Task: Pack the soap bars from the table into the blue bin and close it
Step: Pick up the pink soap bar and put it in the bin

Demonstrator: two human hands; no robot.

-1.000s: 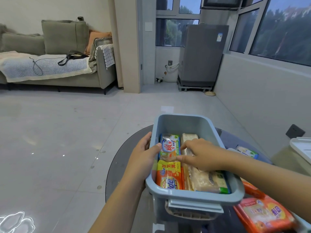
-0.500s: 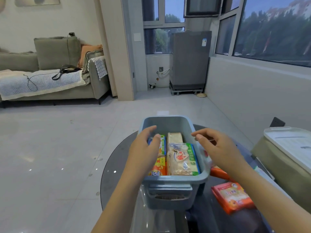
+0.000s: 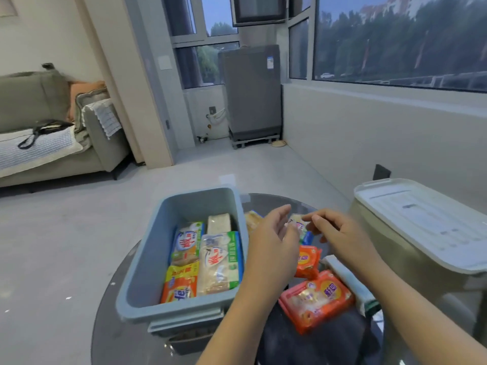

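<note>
The open blue bin (image 3: 147,262) sits on the round glass table (image 3: 110,320), several soap bars (image 3: 220,262) packed inside. Right of it lie more bars, among them two orange packs (image 3: 316,299). Both hands hover over a clear-wrapped bar (image 3: 299,226) beside the bin: left hand (image 3: 271,248) with relaxed fingers, right hand (image 3: 340,233) loosely curled, gripping nothing.

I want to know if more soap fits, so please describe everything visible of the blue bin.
The blue bin is a grey-blue plastic box, rectangular with rounded corners and a handle on its near end. It stands upright and open, no lid on it, on the round glass table. Several wrapped soap bars lie inside at the near right, with bare floor along its left and far end. Neither hand clearly touches it.
</note>
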